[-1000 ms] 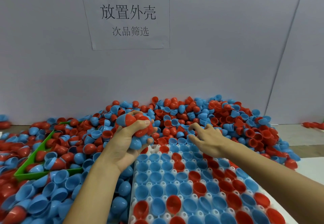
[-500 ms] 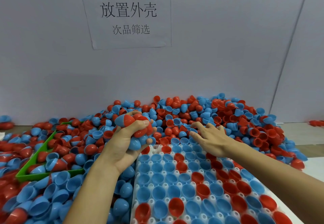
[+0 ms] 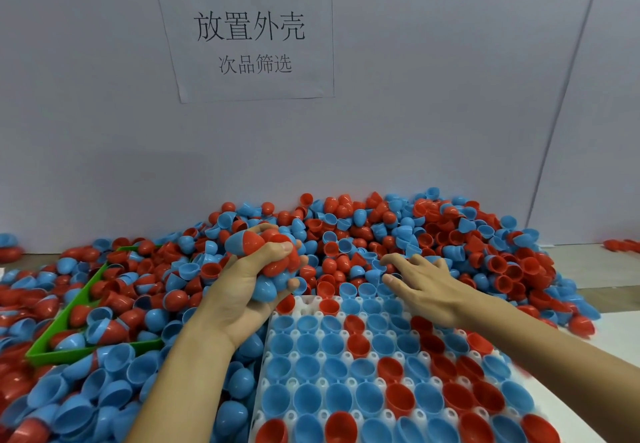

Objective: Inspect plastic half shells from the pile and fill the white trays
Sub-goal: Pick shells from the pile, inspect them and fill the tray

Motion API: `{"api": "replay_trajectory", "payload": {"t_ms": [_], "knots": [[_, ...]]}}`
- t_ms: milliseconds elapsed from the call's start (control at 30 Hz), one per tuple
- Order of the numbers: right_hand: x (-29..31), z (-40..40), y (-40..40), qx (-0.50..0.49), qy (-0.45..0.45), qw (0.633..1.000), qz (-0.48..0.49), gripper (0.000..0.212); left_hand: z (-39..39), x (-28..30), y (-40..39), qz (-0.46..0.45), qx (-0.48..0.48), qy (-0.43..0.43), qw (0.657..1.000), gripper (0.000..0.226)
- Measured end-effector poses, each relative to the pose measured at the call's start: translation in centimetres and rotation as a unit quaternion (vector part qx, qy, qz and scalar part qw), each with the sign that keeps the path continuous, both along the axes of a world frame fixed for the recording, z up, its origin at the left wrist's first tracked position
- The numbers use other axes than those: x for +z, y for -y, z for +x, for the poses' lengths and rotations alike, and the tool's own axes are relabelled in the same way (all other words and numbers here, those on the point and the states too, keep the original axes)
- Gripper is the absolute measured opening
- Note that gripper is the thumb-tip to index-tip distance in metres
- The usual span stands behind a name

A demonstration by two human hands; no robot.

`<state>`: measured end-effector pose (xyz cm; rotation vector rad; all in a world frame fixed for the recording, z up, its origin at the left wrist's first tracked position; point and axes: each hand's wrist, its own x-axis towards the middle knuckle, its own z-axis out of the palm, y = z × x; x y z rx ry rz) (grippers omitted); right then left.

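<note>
— Shells (image 3: pixel 433 234), where do they lie?

— Head view: red and blue plastic halves heaped in a pile against the grey wall (image 3: pixel 415 131), spilling left and right over the counter (image 3: pixel 588 269). More sit cup-up in the white tray (image 3: pixel 291 356) at the near centre, almost every pocket filled.

— And the left hand (image 3: pixel 242 290)?

— Raised just off the tray's far left corner, palm turned toward the camera, fingers and thumb clenched round a bunch of shells (image 3: pixel 273 262), red and blue ones, some nested together. The forearm runs up from the bottom edge.

— The right hand (image 3: pixel 426 283)?

— Palm down over the tray's far edge, where the pile meets it. Fingers are spread and nearly straight, tips touching loose shells; the grip is released and holds nothing I can see. Its forearm crosses the tray's right side.

— Room to move?

— Little. The pile crowds the tray on the left and far sides. A green bin (image 3: pixel 65 325), half buried, lies at the left. Bare counter shows only at the right.

— Surfaces?

— Shells are smooth, glossy, egg-shaped halves. The tray is moulded white plastic with round pockets. A paper sign (image 3: pixel 249 34) with printed characters hangs on the wall.
</note>
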<state>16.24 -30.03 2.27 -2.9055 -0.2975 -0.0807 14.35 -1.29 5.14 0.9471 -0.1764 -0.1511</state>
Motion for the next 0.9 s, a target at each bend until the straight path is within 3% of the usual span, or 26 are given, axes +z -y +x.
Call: {"api": "replay_trajectory", "payload": {"t_ms": [200, 333, 533, 633, 700, 800, 900], "knots": [[0.3, -0.3, 0.3, 0.012, 0.005, 1.000, -0.005, 0.041, -0.1, 0.1, 0.1, -0.010, -0.006, -0.011, 1.000, 0.023], [1.3, -0.2, -0.7, 0.019, 0.098, 0.995, 0.002, 0.035, -0.1, 0.1, 0.1, -0.005, -0.014, -0.012, 1.000, 0.019], [4.7, -1.7, -6.7, 0.084, 0.137, 0.956, 0.244, 0.021, 0.0, -0.4, 0.4, -0.024, -0.034, -0.039, 0.998, 0.035], [6.3, -2.4, -10.4, 0.133, 0.105, 0.942, 0.290, 0.023, -0.1, -0.2, 0.4, -0.037, -0.058, -0.030, 0.997, 0.037], [7.0, -2.6, -12.0, 0.146, 0.078, 0.939, 0.302, 0.021, -0.1, -0.2, 0.3, -0.046, -0.087, -0.014, 0.995, 0.026], [7.4, -2.3, -13.3, 0.134, 0.046, 0.931, 0.336, 0.019, 0.1, -0.2, -0.3, -0.046, -0.099, -0.007, 0.994, 0.006], [7.5, -1.8, -13.5, 0.116, 0.014, 0.925, 0.360, 0.011, 0.2, -0.1, -0.9, -0.047, -0.095, -0.004, 0.994, 0.008]]}}
